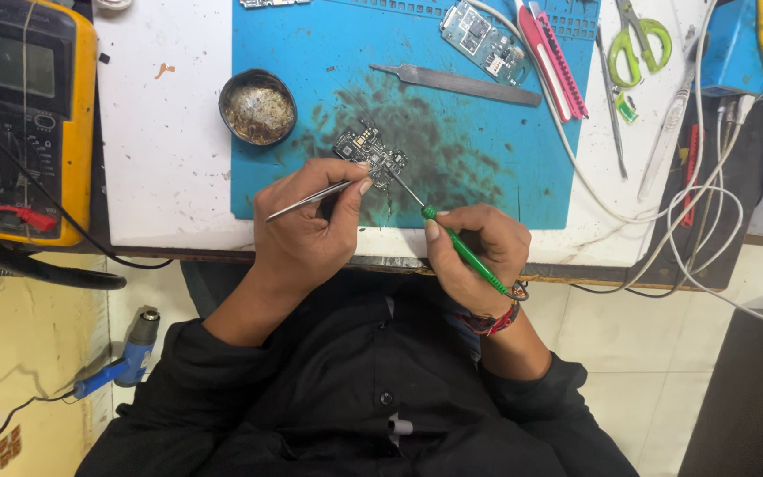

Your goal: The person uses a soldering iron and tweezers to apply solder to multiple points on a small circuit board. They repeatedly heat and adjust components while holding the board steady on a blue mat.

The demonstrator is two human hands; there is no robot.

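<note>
My left hand (pixel 311 225) pinches tweezers (pixel 306 200), whose tips touch the near edge of the small circuit board (pixel 370 149) lying on the sooty middle of the blue mat (pixel 487 150). My right hand (pixel 479 252) is closed around a green soldering iron (pixel 465 252), its thin tip resting on the board's right corner. A round tin (pixel 258 108) sits just left of the board, at the mat's edge.
</note>
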